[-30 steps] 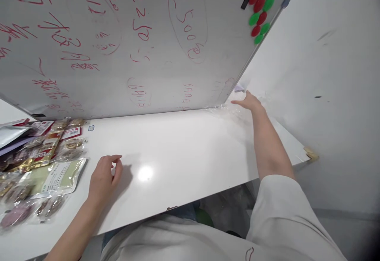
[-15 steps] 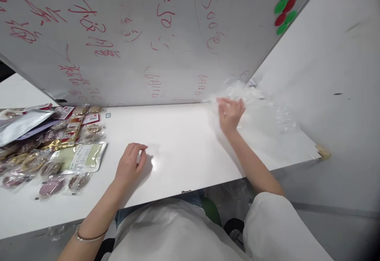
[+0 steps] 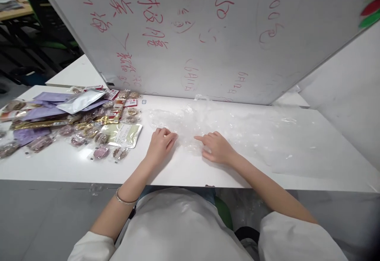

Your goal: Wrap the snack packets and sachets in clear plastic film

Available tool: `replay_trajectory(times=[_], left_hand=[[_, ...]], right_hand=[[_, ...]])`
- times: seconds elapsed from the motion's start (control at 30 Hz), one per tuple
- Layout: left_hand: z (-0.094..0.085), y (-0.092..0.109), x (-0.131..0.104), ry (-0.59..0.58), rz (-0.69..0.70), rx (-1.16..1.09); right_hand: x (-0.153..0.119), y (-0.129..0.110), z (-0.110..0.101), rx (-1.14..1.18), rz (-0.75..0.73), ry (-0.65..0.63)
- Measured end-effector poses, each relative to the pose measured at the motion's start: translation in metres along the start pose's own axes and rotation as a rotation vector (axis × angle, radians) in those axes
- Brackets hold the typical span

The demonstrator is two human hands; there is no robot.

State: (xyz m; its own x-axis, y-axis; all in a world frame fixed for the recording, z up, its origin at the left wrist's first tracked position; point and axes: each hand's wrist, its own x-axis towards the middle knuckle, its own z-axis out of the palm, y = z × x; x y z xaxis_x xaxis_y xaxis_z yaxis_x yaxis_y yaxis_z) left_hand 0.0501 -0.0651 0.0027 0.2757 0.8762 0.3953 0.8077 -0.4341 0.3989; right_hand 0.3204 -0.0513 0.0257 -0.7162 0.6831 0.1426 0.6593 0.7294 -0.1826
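Note:
A long, crinkled sheet of clear plastic wrap (image 3: pixel 255 134) lies across the white table, stretching from the middle to the right. At its near left edge is my left hand (image 3: pixel 160 145), fingers curled, with thumb and forefinger pinched together on the wrap. My right hand (image 3: pixel 218 147) rests over the sheet a little to the right. Its forefinger points left, the thumb stands apart, and nothing shows in its grip. A narrow gap separates the two hands.
Left of my hands lies a pile of packaged snacks, with a silver pouch (image 3: pixel 81 101), purple packets (image 3: pixel 49 111), a pale green pouch (image 3: pixel 123 134) and small wrapped pieces (image 3: pixel 101 153). A whiteboard (image 3: pixel 178 47) with red writing stands behind the table (image 3: pixel 178 176). A wall closes off the right.
The plastic wrap has come from the far right to the middle, spread in front of me. My right hand has moved left and nearer. My left hand now pinches the wrap's edge. The view has turned left.

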Motion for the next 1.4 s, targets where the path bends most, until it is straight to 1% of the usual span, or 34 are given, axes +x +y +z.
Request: replay_trajectory(times=[0.1, 0.17, 0.23, 0.3, 0.33, 0.4, 0.43, 0.5, 0.57, 0.63, 0.67, 0.7, 0.73, 0.8, 0.87, 0.9, 0.97, 1.03, 1.07, 1.13, 1.17, 1.23, 1.27, 1.3, 1.33, 1.4], left_hand=[[-0.009, 0.007, 0.001, 0.105, 0.007, -0.029], [-0.015, 0.014, 0.002, 0.155, 0.043, -0.098], [-0.023, 0.021, 0.003, 0.214, 0.060, -0.205], [-0.033, 0.027, 0.007, 0.305, 0.000, -0.366], [-0.039, 0.030, 0.010, 0.357, -0.051, -0.476], [-0.051, 0.033, 0.018, 0.444, -0.166, -0.752], [-0.057, 0.034, 0.023, 0.473, -0.222, -0.896], [-0.067, 0.036, 0.032, 0.483, -0.320, -1.135], [-0.076, 0.038, 0.040, 0.426, -0.400, -1.292], [-0.081, 0.043, 0.046, 0.335, -0.458, -1.411], [-0.084, 0.046, 0.049, 0.292, -0.481, -1.469], [-0.087, 0.049, 0.052, 0.256, -0.503, -1.528], [-0.091, 0.053, 0.054, 0.227, -0.524, -1.588], [-0.100, 0.058, 0.057, 0.196, -0.570, -1.703], [-0.112, 0.059, 0.058, 0.211, -0.616, -1.782], [-0.117, 0.058, 0.059, 0.231, -0.632, -1.797], [-0.125, 0.051, 0.058, 0.282, -0.651, -1.773], [-0.126, 0.042, 0.058, 0.303, -0.675, -1.696], [-0.122, 0.037, 0.058, 0.293, -0.697, -1.645], [-0.110, 0.030, 0.058, 0.237, -0.741, -1.546], [-0.101, 0.027, 0.058, 0.202, -0.757, -1.507], [-0.084, 0.022, 0.060, 0.154, -0.759, -1.464], [-0.077, 0.019, 0.061, 0.147, -0.749, -1.458], [-0.072, 0.016, 0.063, 0.154, -0.738, -1.454], [-0.069, 0.014, 0.065, 0.171, -0.733, -1.447], [-0.068, 0.010, 0.069, 0.217, -0.740, -1.433]], right_hand=[[-0.003, 0.012, -0.003, -0.078, 0.134, 0.068], [-0.005, 0.018, -0.010, -0.134, 0.242, 0.183], [-0.007, 0.023, -0.022, -0.203, 0.344, 0.340], [-0.008, 0.028, -0.035, -0.279, 0.450, 0.476], [-0.008, 0.030, -0.041, -0.311, 0.502, 0.520], [-0.009, 0.033, -0.051, -0.316, 0.573, 0.562], [-0.009, 0.034, -0.055, -0.281, 0.584, 0.568], [-0.009, 0.032, -0.059, -0.115, 0.531, 0.544], [-0.007, 0.024, -0.059, 0.177, 0.386, 0.464], [0.001, 0.009, -0.050, 0.466, 0.249, 0.380], [0.007, 0.001, -0.042, 0.559, 0.222, 0.352], [0.014, -0.006, -0.032, 0.601, 0.228, 0.336], [0.022, -0.012, -0.020, 0.592, 0.256, 0.320], [0.034, -0.015, 0.004, 0.479, 0.331, 0.247], [0.040, -0.004, 0.021, 0.340, 0.403, 0.153], [0.040, 0.005, 0.024, 0.280, 0.432, 0.118], [0.032, 0.029, 0.018, 0.173, 0.487, 0.114], [0.018, 0.055, -0.003, 0.012, 0.554, 0.202], [0.010, 0.067, -0.016, -0.101, 0.603, 0.262], [-0.004, 0.086, -0.042, -0.308, 0.673, 0.349], [-0.009, 0.092, -0.053, -0.345, 0.681, 0.343], [-0.015, 0.101, -0.070, -0.289, 0.632, 0.252], [-0.015, 0.103, -0.076, -0.243, 0.592, 0.211], [-0.014, 0.104, -0.081, -0.216, 0.555, 0.204], [-0.011, 0.105, -0.085, -0.212, 0.520, 0.231], [-0.003, 0.106, -0.095, -0.245, 0.483, 0.369]])
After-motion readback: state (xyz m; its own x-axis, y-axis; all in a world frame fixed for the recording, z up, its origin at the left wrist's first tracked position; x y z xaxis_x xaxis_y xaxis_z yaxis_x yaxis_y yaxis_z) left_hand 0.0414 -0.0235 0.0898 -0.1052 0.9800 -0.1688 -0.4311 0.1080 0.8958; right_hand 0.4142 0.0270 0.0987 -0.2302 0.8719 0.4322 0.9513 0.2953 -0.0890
